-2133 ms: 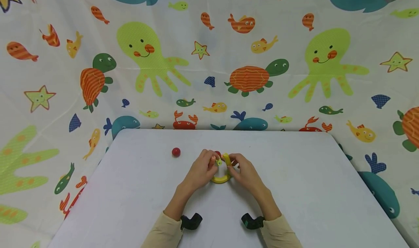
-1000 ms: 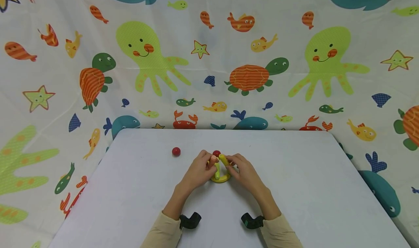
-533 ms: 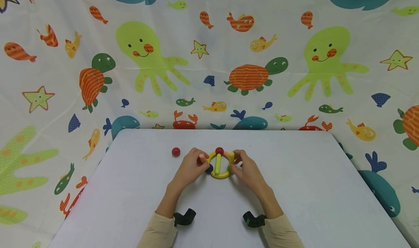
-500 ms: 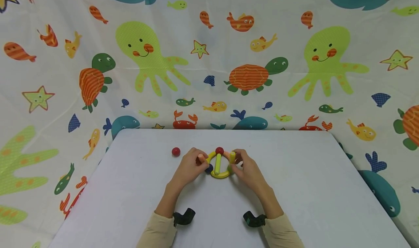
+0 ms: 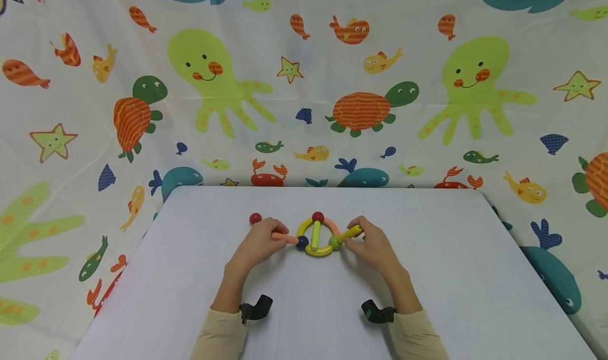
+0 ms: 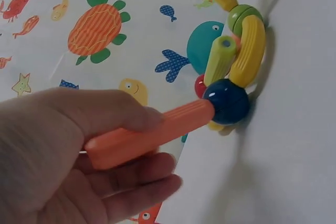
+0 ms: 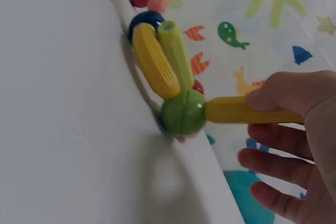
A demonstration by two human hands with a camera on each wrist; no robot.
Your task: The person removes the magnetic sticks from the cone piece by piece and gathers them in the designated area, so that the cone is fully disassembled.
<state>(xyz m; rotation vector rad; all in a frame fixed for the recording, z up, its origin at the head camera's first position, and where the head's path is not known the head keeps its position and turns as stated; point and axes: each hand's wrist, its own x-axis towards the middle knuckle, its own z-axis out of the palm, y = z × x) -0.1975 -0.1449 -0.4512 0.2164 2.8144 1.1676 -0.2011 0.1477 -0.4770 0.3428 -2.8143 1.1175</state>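
Note:
On the table stands a ring of curved magnetic sticks and balls: a red ball (image 5: 317, 217) at the far side, a blue ball (image 5: 302, 242) at left, a green ball (image 5: 335, 243) at right. A yellow curved stick (image 5: 319, 251) forms the near side. From the red ball a light green stick (image 5: 315, 236) runs toward it. My left hand (image 5: 254, 244) pinches a peach stick (image 6: 184, 121) between thumb and fingers, its tip at the blue ball. With thumb and index finger my right hand (image 5: 377, 246) holds a yellow stick (image 7: 226, 109), end against the green ball.
A loose red ball (image 5: 255, 218) lies behind my left hand. The white table (image 5: 451, 275) ends at the back against a curtain (image 5: 304, 91) printed with sea animals. Black wrist cameras (image 5: 257, 308) sit on both wrists.
My hands have moved apart, uncovering the ring. The light green stick went down inside it. The peach and yellow sticks, earlier raised, now point outward from the blue and green balls.

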